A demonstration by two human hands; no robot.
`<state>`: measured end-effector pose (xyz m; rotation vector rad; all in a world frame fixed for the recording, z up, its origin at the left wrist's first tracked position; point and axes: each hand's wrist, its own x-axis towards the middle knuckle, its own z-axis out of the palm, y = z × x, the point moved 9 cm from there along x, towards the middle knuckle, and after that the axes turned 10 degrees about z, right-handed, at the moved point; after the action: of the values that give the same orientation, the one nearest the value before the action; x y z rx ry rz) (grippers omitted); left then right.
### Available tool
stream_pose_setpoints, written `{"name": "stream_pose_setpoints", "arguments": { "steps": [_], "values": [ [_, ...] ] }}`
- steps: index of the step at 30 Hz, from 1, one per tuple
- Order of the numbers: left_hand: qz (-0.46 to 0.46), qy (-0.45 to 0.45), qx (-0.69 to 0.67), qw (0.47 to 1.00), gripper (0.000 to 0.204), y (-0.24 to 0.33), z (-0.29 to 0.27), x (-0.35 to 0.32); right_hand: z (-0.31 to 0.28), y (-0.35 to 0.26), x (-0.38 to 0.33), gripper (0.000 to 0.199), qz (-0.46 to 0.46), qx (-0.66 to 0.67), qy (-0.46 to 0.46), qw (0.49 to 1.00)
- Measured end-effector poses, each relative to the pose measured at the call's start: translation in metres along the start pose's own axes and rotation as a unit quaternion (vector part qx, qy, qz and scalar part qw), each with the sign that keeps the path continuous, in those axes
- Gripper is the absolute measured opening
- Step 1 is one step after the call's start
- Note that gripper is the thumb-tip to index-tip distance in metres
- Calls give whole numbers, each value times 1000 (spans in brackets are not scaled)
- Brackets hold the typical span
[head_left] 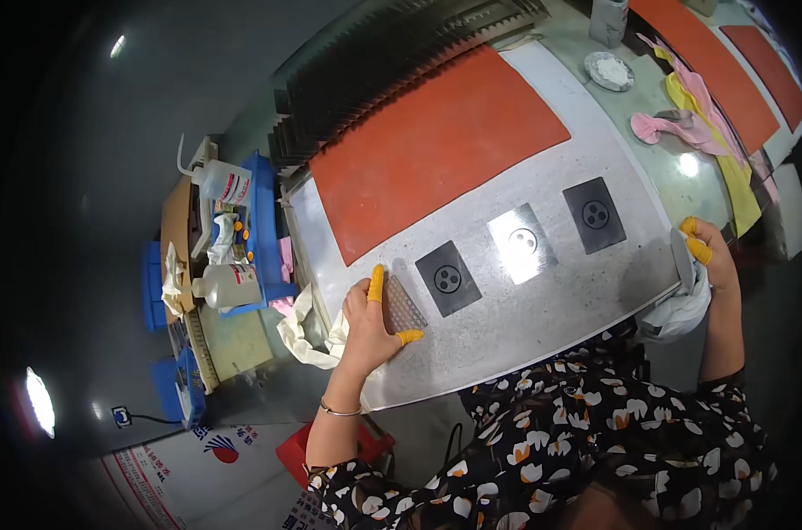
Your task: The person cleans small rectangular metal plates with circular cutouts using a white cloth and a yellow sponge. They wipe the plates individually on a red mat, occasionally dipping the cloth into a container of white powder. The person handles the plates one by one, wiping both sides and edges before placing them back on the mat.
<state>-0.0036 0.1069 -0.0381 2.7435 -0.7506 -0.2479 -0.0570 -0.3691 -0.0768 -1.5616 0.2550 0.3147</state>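
From the head view, your left hand [370, 322] lies spread on the near left of the surface [542, 300], fingertips pinning a small mesh piece [404, 305]. Your right hand [707, 252] curls around a white cloth [679, 314] at the right edge. Three square tiles [448, 278] sit in a row beside the mesh; by the look of it, the mesh piece isn't yet placed.

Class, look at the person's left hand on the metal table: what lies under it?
Under the left hand lies a small mesh-patterned plate, pinned to the metal table. The palm covers its left part.
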Motion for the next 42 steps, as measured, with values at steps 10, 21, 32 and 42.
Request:
{"name": "stream_pose_setpoints", "arguments": {
  "steps": [10, 21, 32, 42],
  "values": [
    [14, 81, -48, 995, 81, 19, -34, -1, -6, 4, 1, 18, 24, 16, 34, 999],
    [66, 182, -113, 975, 89, -25, -16, -45, -2, -3, -1, 16, 38, -20, 50, 998],
    [194, 190, -195, 943, 46, 134, 30, -16, -5, 0, 7, 15, 72, -48, 19, 996],
    [222, 51, -176, 958, 55, 174, 61, -7, -3, -2, -2, 17, 59, -13, 26, 998]
  ]
}}
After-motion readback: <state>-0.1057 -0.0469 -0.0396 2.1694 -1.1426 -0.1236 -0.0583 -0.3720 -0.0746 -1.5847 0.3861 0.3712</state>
